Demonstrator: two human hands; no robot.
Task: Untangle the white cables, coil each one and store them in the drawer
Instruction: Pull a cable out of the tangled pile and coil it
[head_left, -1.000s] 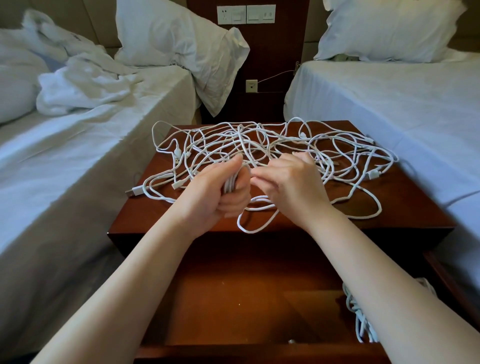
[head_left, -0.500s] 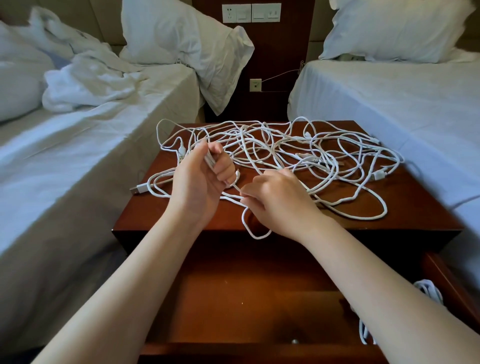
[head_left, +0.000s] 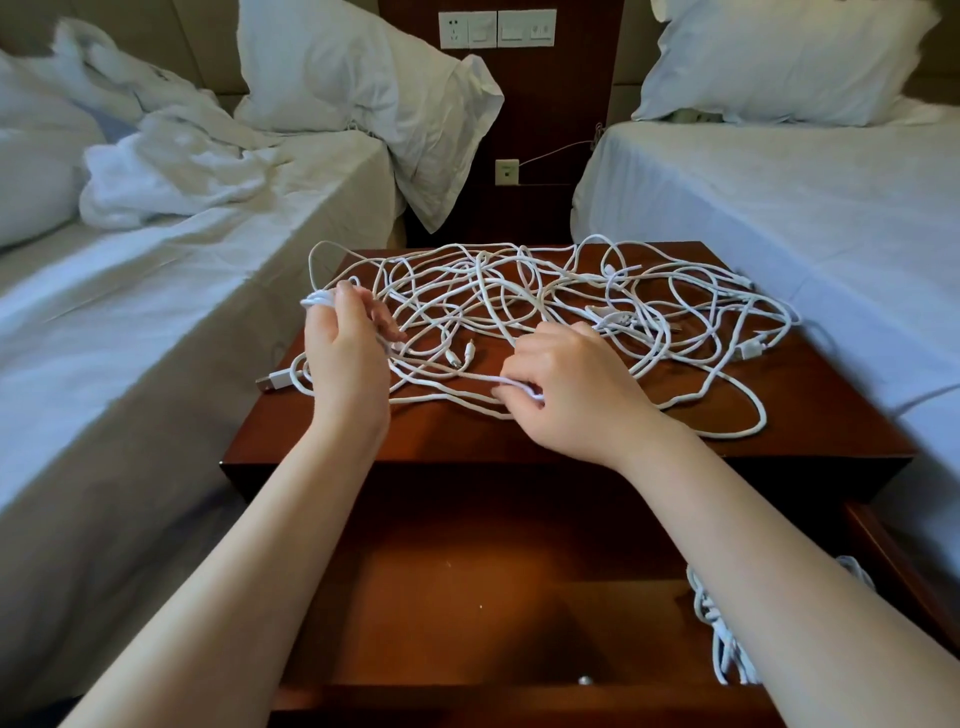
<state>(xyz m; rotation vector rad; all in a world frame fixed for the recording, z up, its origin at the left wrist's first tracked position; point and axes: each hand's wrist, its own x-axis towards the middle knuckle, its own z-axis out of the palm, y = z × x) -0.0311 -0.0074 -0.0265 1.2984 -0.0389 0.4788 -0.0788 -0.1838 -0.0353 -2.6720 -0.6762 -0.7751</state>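
White on dark wood: a loose tangle of white cables spread over most of the nightstand top, from the back edge almost to the front edge, one long loop sagging toward the front right corner and a USB plug at the left edge. Grips a few gathered loops in the left hand, fingers curled round them, lifted above the left edge, probably to hold the finished turns clear of the heap. Pinches a single strand in the right hand near the front edge, the strand running back toward the left hand, seemingly to feed the next turn and draw it free of its neighbours. Has the drawer pulled open below the front edge, ready for coils; shows one coiled cable already against its right wall, partly hidden by the right forearm. Leaves most of the untangling undone, judging by the heap.
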